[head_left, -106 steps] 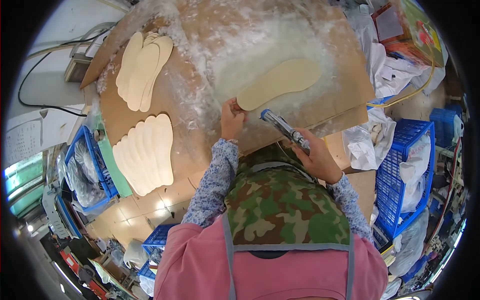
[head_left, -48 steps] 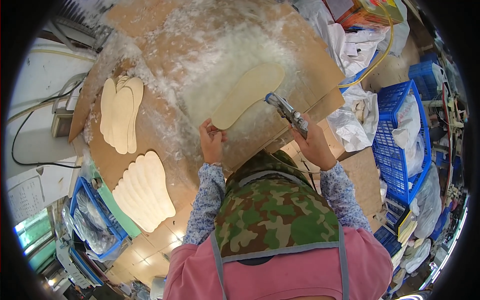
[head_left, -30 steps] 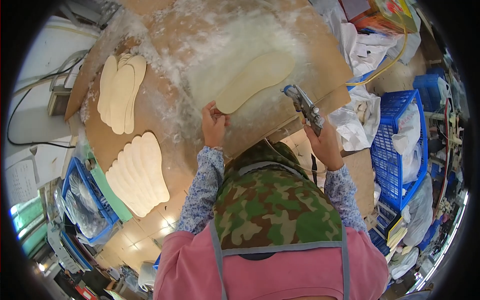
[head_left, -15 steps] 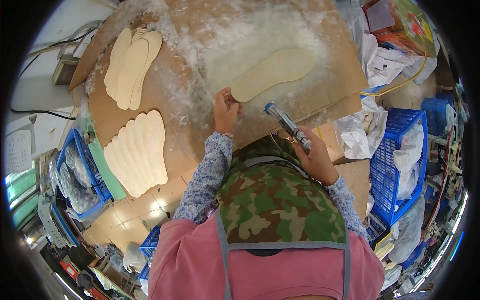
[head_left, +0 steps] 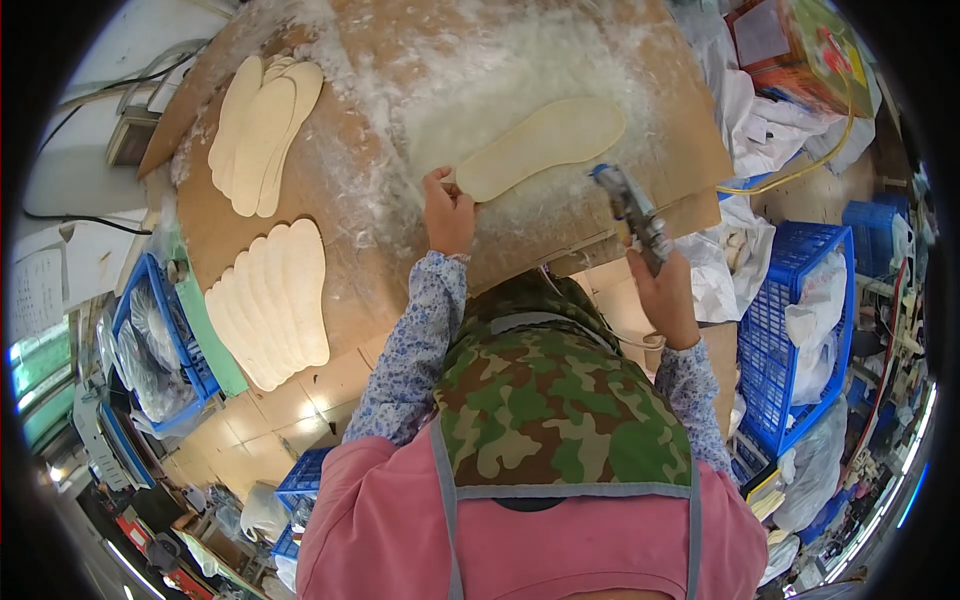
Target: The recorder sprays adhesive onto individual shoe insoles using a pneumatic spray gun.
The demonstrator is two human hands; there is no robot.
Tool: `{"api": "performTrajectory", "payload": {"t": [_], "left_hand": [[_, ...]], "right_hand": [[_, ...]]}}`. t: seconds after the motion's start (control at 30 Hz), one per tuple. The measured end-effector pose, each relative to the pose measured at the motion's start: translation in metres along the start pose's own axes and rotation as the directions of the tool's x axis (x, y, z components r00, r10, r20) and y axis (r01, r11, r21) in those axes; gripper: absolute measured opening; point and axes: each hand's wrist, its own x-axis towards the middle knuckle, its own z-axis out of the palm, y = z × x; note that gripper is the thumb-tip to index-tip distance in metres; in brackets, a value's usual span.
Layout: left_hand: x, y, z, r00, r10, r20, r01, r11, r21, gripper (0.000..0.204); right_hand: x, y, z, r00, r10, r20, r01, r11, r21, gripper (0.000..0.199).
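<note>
A pale cream insole (head_left: 545,148) lies slantwise on the cardboard-covered table (head_left: 372,285), its narrow end toward me. My left hand (head_left: 449,215) pinches the insole's edge at that near left end. My right hand (head_left: 668,300) is closed around a metal spray gun (head_left: 635,215) with a blue tip. The gun's nozzle points at the insole's far right half and stays a little apart from it. White fluffy residue (head_left: 440,70) coats the cardboard around the insole.
At the left lie a fanned row of insoles (head_left: 275,305) and a stacked pile of insoles (head_left: 262,135). A blue crate (head_left: 790,340) with bags stands right of the table, another blue crate (head_left: 160,350) at the left. A yellow hose (head_left: 800,170) runs at the right.
My right hand has swung the spray gun to the right, along the insole toward its far end. My left hand and the insole have shifted slightly left.
</note>
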Motion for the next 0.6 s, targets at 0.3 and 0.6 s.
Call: {"api": "performTrajectory", "payload": {"t": [0.3, 0.6], "left_hand": [[-0.041, 0.072, -0.051, 0.994, 0.107, 0.012, -0.083, 0.833, -0.546, 0.038], [-0.15, 0.015, -0.201, 0.828, -0.036, -0.56, -0.287, 0.831, -0.477, 0.044]], "right_hand": [[-0.003, 0.023, -0.015, 0.991, 0.046, -0.124, -0.016, 0.972, 0.234, 0.022], [0.01, -0.01, 0.013, 0.986, -0.134, 0.098, 0.117, 0.979, 0.164, 0.024]]}}
